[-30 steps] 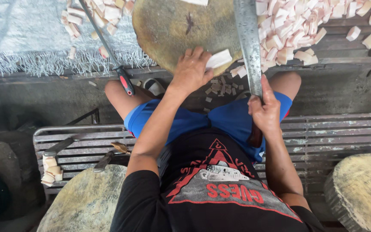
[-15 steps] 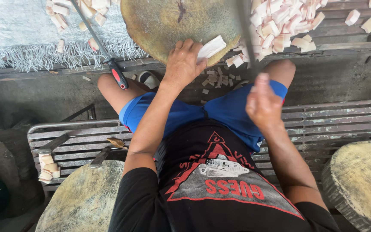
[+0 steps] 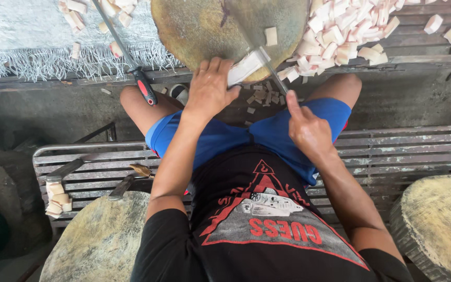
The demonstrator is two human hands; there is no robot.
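Observation:
My left hand [image 3: 211,89] presses a pale wooden piece [image 3: 245,67] down on the near edge of a round wooden chopping block [image 3: 204,26]. My right hand [image 3: 305,128] grips a long cleaver [image 3: 267,65], index finger stretched along the handle. The blade stands edge-on against the right end of the pale piece. One cut chunk [image 3: 271,35] lies alone on the block. A heap of pale cut chunks [image 3: 340,31] lies to the block's right. I sit on a metal slatted bench [image 3: 392,149], in blue shorts.
A red-handled knife [image 3: 126,55] lies left of the block by a frayed white sack [image 3: 22,36]. Small chips [image 3: 259,96] litter the concrete ledge. More round blocks sit at lower left [image 3: 97,243] and lower right [image 3: 437,224]. Stacked pale pieces [image 3: 57,198] rest on the bench's left end.
The cleaver, raised upright a second ago, has come down onto the pale piece. My right hand dropped with it. My left hand stayed on the piece.

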